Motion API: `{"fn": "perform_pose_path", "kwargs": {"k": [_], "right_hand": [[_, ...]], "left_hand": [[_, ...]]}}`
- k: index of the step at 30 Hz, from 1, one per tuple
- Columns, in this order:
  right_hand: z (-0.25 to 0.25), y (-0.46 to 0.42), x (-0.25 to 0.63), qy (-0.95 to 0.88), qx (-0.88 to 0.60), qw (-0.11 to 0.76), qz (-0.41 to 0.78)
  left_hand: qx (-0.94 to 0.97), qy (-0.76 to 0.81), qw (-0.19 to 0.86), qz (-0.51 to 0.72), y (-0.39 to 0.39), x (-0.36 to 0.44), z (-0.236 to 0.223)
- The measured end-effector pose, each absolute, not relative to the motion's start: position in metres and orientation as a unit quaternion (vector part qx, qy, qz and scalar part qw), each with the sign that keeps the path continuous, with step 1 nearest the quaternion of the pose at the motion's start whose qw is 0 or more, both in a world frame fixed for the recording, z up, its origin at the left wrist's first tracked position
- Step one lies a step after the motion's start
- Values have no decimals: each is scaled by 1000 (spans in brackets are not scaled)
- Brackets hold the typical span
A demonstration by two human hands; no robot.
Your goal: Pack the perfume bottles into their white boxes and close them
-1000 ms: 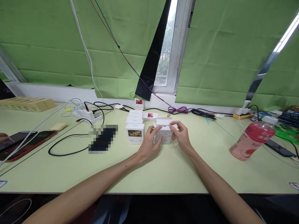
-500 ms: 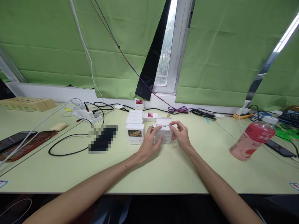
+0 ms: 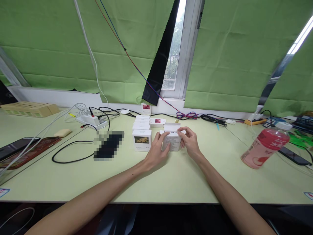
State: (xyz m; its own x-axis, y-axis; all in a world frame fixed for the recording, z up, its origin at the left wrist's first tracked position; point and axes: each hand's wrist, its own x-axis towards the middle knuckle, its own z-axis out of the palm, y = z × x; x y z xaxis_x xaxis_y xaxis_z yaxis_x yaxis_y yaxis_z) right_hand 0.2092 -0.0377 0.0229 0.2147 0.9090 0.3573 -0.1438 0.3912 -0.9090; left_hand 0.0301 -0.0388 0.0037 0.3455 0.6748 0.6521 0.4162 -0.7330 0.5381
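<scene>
A small white carton stands upright on the table in front of me, its printed text panel facing me and its lid flap raised at the back. Around its left side and top front edge is my left hand, closed on it. My right hand grips the top right, thumb and index fingertip at the upper edge. What lies inside the carton is hidden. Just left of it, a row of white boxes runs back, the front one bearing a picture of yellow flowers.
Behind lie a flat white box and an upright one. A pink drink bottle stands right. Leftward are a pixelated dark object, a power strip, phones and cables. The table's front edge is near me.
Both hands keep their hold on the carton, with hardly any movement. Another person's hand at the far left edge has gone from view, and the phone screen there has gone dark.
</scene>
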Motion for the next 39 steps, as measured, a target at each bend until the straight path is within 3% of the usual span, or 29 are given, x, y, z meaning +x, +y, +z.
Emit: {"fn": "perform_pose_path", "kwargs": {"k": [39], "right_hand": [[21, -46, 203, -505, -398, 700, 311]], "left_hand": [[817, 323, 99, 466, -40, 30, 0]]}}
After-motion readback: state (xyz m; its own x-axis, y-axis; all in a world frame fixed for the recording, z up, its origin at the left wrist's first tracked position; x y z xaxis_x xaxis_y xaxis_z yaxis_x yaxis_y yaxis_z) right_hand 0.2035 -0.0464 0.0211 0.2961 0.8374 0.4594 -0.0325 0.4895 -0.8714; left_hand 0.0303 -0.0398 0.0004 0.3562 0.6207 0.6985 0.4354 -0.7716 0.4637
